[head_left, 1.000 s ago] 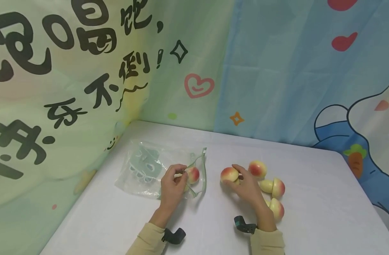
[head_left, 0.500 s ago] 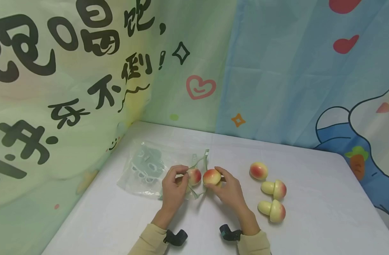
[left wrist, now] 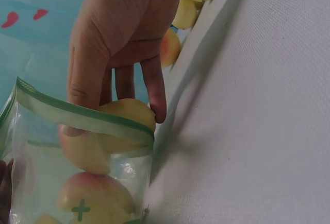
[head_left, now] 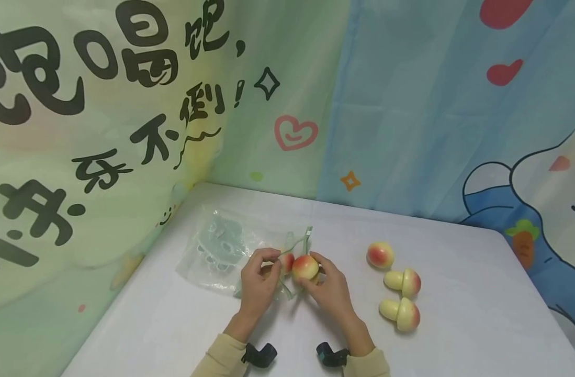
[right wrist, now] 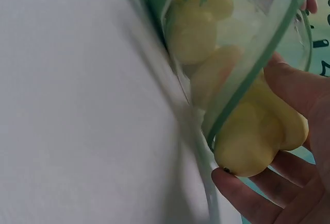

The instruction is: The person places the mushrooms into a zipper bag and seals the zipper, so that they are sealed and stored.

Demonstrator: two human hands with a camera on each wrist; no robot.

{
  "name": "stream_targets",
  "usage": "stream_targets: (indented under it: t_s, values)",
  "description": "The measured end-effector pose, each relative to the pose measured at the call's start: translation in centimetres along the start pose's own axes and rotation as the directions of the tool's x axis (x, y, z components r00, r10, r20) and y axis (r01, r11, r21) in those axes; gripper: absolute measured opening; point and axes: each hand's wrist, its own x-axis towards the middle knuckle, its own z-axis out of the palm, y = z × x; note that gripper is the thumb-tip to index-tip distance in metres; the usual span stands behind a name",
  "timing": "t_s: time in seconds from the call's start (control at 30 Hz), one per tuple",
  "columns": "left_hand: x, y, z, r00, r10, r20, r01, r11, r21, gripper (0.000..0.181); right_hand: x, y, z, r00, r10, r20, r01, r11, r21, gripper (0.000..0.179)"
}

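Observation:
My left hand (head_left: 258, 280) grips the edge of a clear zip bag (head_left: 193, 267) with a green-edged mouth. My right hand (head_left: 334, 293) holds a toy mushroom (head_left: 305, 266) with a red-and-yellow cap by its sides at that mouth. In the right wrist view this held mushroom (right wrist: 250, 139) is partly past the green rim, its rounded stem end outside. Another mushroom (left wrist: 95, 193) lies inside the bag, just beyond the held one. Only a few left fingertips (right wrist: 311, 2) show in the right wrist view.
To the right on the white table (head_left: 466, 293) lie several toy mushrooms: one with its red cap up (head_left: 380, 255), a second on its side (head_left: 403, 282), and a third on its side (head_left: 401, 313). A printed curtain (head_left: 400, 115) hangs behind the table.
My right hand has carried the mushroom leftward from beside the others to the bag's mouth, partly inside it. The left hand has stayed at the bag's edge.

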Motion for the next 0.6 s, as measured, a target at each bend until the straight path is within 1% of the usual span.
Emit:
stream_targets:
  t_s: [0.1, 0.33, 0.6]
  values:
    - [-0.1, -0.2, 0.0, 1.000, 0.026, -0.005, -0.026, 1.000, 0.013, 0.020, -0.1, -0.1, 0.4, 1.000, -0.019, -0.006, 0.019, 1.000, 0.002, 0.068]
    - [-0.3, -0.2, 0.1, 1.000, 0.025, -0.006, -0.025, 1.000, 0.007, 0.019, -0.6, -0.9, 1.3, 0.999, -0.032, -0.006, 0.032, 0.999, 0.007, 0.071]
    - [-0.4, -0.2, 0.4, 0.998, 0.060, -0.006, -0.060, 0.998, 0.017, 0.019, -1.0, -1.1, 2.2, 0.998, -0.052, -0.019, 0.052, 0.998, -0.032, 0.073]
